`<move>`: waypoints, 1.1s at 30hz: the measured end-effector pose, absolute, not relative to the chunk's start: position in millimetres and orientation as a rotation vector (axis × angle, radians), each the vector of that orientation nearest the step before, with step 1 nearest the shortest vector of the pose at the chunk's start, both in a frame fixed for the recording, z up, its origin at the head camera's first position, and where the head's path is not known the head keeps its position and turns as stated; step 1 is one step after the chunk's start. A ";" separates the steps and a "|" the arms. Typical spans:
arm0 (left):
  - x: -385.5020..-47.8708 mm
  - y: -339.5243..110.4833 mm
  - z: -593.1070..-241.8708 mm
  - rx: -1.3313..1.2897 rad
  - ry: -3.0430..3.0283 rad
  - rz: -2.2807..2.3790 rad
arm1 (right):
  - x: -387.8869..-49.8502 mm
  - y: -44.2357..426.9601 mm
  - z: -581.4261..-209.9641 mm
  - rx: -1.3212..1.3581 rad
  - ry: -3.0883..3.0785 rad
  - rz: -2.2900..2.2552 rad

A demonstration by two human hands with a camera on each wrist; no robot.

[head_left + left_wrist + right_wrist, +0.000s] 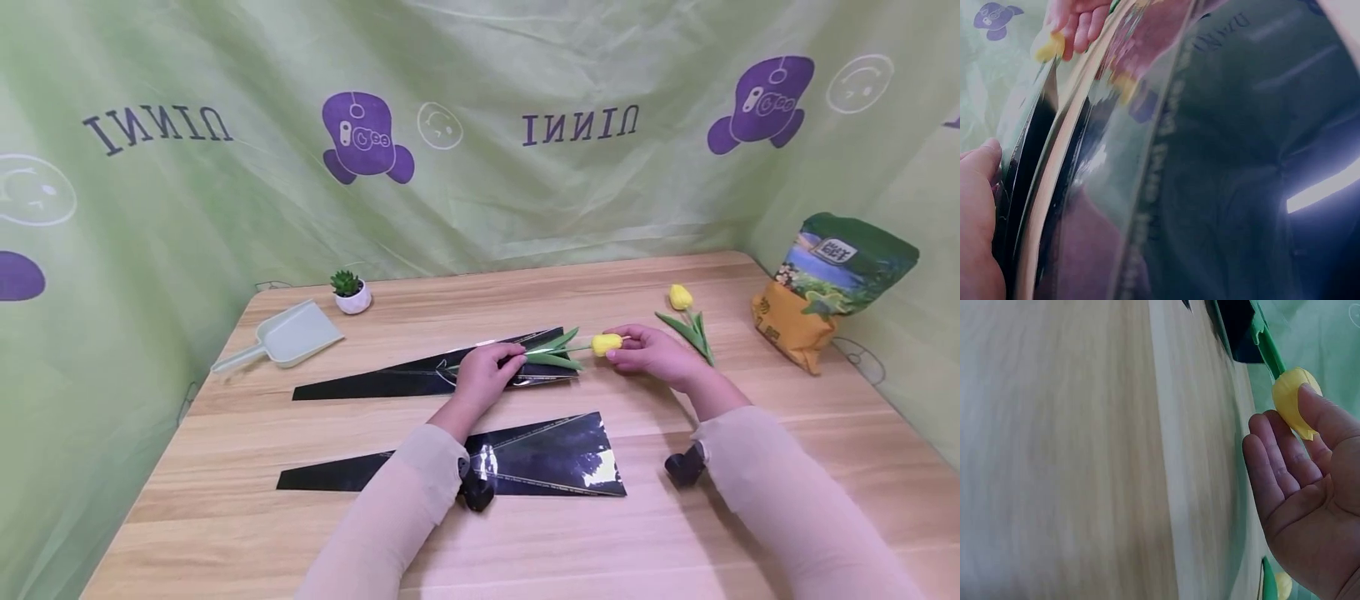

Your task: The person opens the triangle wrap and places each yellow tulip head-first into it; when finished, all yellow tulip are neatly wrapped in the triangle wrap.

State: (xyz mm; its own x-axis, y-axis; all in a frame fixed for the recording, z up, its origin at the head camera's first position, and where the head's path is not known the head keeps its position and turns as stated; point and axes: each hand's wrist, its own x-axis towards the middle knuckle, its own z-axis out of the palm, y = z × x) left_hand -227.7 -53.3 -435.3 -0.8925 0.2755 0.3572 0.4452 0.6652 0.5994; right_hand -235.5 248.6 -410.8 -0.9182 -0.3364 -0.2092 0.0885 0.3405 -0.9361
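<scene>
A yellow artificial tulip [606, 344] with green leaves lies along the upper black flower sleeve [367, 381], its head past the sleeve's wide end. My right hand [652, 357] pinches the flower head between thumb and fingers, clear in the right wrist view, where the tulip head [1291, 400] sits against the thumb. My left hand [483, 379] grips the stem over the sleeve, just below the leaves; its fingertips' exact hold is partly hidden. Nearer to me lies a second black flower sleeve [551, 458], flat and glossy, partly under my left forearm.
Another yellow tulip [680, 297] lies at the back right, near a green and orange bag [832, 283]. At the back left are a pale dustpan [300, 333] and a small potted succulent [352, 296]. A green printed curtain [480, 192] hangs behind the wooden table [202, 500].
</scene>
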 end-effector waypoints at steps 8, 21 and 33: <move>-228.0 -51.6 -435.0 -0.558 -2.674 -1.070 | -242.7 223.7 -415.0 -0.278 2.274 -1.529; -229.0 -53.3 -435.9 -0.537 -2.670 -1.062 | -251.9 197.7 -415.9 -0.331 2.367 -1.399; -229.1 -53.8 -436.3 -0.528 -2.647 -1.104 | -255.5 182.4 -415.7 -0.339 2.398 -1.354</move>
State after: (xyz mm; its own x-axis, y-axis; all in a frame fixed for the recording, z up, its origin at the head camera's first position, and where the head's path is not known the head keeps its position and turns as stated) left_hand -229.1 -53.8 -436.3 -0.9100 0.2402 0.3378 0.4091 0.6522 0.6382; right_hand -255.5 182.4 -415.7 -0.9046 -0.3792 -0.1945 -0.0294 0.5110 -0.8591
